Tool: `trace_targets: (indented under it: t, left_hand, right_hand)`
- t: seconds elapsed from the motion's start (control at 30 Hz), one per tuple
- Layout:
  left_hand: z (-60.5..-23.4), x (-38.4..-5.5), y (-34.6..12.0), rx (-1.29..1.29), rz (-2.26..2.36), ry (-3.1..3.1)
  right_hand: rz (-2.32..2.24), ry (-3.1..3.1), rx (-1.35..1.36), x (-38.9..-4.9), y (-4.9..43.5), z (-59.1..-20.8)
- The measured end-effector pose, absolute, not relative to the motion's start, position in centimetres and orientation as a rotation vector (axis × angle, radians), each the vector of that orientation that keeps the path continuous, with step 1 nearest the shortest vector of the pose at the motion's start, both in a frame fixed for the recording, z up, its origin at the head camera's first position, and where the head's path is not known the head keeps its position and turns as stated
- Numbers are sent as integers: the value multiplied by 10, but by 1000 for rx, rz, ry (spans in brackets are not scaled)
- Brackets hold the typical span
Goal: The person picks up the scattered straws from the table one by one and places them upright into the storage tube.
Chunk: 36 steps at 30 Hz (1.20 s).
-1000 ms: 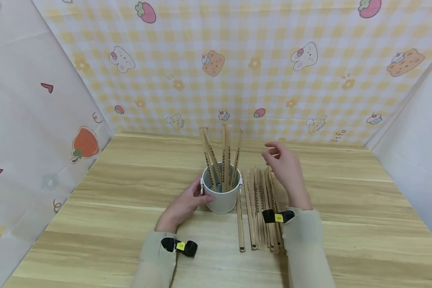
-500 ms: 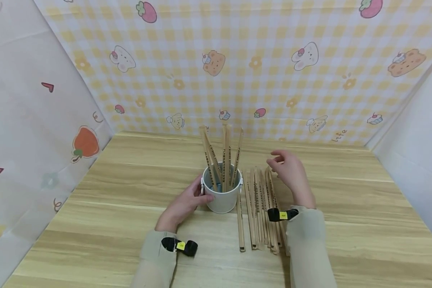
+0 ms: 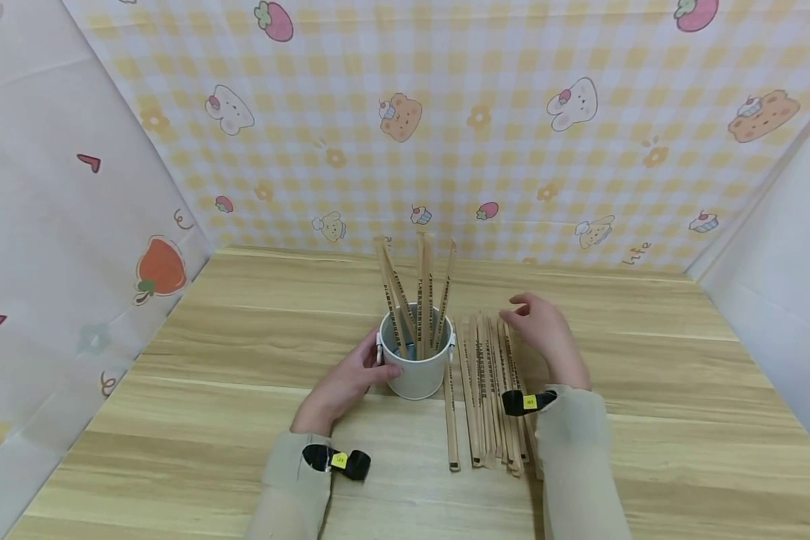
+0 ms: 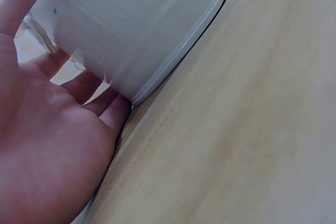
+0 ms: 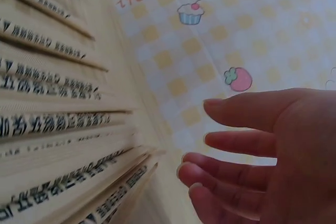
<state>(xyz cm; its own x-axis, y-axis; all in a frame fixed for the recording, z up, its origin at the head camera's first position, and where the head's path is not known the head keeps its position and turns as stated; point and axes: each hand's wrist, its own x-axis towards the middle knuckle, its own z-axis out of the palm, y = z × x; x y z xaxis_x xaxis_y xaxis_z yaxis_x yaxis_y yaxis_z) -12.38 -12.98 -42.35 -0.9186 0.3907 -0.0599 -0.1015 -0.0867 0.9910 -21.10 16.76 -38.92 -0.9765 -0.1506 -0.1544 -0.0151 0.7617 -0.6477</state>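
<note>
A small white bucket (image 3: pixel 415 382) stands upright on the table, with several paper-wrapped straws (image 3: pixel 421 296) leaning out of its top. My left hand (image 3: pixel 343 386) holds the bucket by its left side, thumb on the front; in the left wrist view the fingers reach round behind the wall (image 4: pixel 126 24). Right of the bucket lies a row of more wrapped straws (image 3: pixel 482 397) with dark printing. My right hand (image 3: pixel 547 334) hovers by the far right end of that row, holding nothing. In the right wrist view its loosely bent fingers (image 5: pixel 236 142) are apart from the straws (image 5: pixel 63 124).
One wrapped straw (image 3: pixel 451 420) lies a little apart, close to the bucket's right side. A wood-grain table (image 3: pixel 243 322) carries everything. Behind it hangs a yellow checked cloth (image 3: pixel 445 157); a white printed cloth (image 3: pixel 54 225) stands at the left, and a pale one (image 3: pixel 790 225) at the right.
My right hand has moved slightly right and nearer, lowering toward the far ends of the lying straws. The left hand and the bucket have stayed put.
</note>
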Motion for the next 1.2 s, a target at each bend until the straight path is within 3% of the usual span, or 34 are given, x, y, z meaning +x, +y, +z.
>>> trace_targets:
  t: [0.7,1.2]
  left_hand:
    - [-433,-127,-130,317,2069,1848]
    - [-426,-125,-130,321,2071,1855]
  right_hand:
    - [-861,2740,-101,-213,170,-417]
    - [-928,2662,2,-212,168,-410]
